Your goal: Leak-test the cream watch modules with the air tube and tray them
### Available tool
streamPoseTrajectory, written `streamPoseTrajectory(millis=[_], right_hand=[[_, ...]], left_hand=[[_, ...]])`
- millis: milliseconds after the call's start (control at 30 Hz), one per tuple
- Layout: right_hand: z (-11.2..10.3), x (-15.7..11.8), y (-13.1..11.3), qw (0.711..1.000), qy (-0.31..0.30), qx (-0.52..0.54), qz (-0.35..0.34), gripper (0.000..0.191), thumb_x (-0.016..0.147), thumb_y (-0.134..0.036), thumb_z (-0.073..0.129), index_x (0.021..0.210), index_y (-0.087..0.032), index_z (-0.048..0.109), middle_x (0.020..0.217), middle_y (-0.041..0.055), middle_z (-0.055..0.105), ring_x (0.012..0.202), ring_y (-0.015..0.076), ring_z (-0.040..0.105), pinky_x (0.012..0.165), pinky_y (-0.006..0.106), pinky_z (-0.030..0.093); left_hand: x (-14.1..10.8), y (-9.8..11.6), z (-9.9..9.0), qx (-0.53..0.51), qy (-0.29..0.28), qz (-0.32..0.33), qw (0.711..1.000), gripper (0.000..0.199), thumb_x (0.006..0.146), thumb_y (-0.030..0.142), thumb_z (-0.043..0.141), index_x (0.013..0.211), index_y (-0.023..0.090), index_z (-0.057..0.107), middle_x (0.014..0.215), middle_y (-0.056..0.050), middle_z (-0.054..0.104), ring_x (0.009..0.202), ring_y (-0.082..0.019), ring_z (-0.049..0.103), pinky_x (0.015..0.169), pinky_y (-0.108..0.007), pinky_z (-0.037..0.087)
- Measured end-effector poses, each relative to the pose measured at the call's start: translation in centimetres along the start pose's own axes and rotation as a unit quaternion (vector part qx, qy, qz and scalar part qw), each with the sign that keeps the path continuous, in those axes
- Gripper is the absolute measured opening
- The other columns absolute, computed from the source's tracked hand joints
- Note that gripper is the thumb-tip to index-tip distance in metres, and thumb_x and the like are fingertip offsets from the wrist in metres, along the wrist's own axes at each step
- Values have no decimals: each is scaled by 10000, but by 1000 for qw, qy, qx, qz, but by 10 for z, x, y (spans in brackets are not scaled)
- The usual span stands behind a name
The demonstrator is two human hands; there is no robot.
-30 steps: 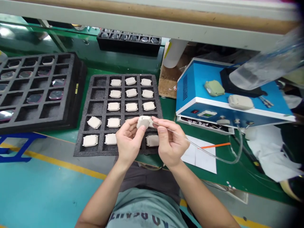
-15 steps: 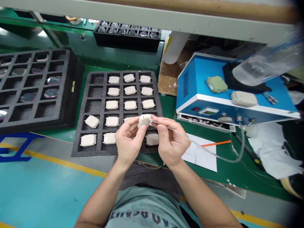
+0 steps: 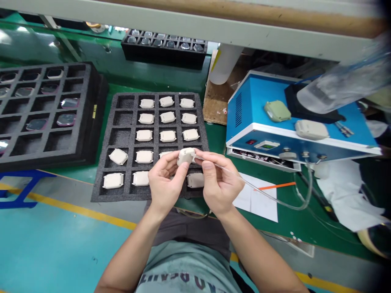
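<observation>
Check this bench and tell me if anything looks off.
The cream module at the left of the fourth row in the grey foam tray sits rotated, askew from its neatly squared neighbours. On the blue box, one module looks green, unlike the cream ones.

You face a green-topped workbench; beyond its near edge lies a teal floor with a yellow stripe, and a pale overhead shelf rail crosses above its far side.

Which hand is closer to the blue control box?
Right. The right hand is below and to the left of the blue control box, not touching it; the left hand is farther away, on the right hand's far side.
</observation>
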State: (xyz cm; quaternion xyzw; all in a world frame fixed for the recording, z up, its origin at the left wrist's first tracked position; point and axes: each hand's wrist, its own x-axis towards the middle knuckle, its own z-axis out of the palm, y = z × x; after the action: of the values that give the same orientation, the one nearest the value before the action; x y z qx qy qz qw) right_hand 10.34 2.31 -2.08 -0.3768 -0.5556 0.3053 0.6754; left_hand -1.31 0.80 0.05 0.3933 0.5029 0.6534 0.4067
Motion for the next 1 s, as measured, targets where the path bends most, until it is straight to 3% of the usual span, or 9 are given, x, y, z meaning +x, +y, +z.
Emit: streamPoseTrajectory(millis=[467,1000], right_hand=[[0,0,1,1000,-7,-3,6,157,1014,-198,643,1110,-267,747,1122,61,790,1102,232,787,886,391,713],[1,0,1,1000,-12,12,7,167,1009,-186,645,1105,-263,757,1140,59,795,1110,221,785,886,358,705]], left_hand=[[1,-1,1,7,-3,12,1000,247,821,202,843,1055,156,780,1040,-93,841,930,-191,815,838,-233,649],[1,2,-1,4,-6,-1,1000,253,816,207,845,1054,152,779,1048,-103,840,946,-198,815,840,-235,647]])
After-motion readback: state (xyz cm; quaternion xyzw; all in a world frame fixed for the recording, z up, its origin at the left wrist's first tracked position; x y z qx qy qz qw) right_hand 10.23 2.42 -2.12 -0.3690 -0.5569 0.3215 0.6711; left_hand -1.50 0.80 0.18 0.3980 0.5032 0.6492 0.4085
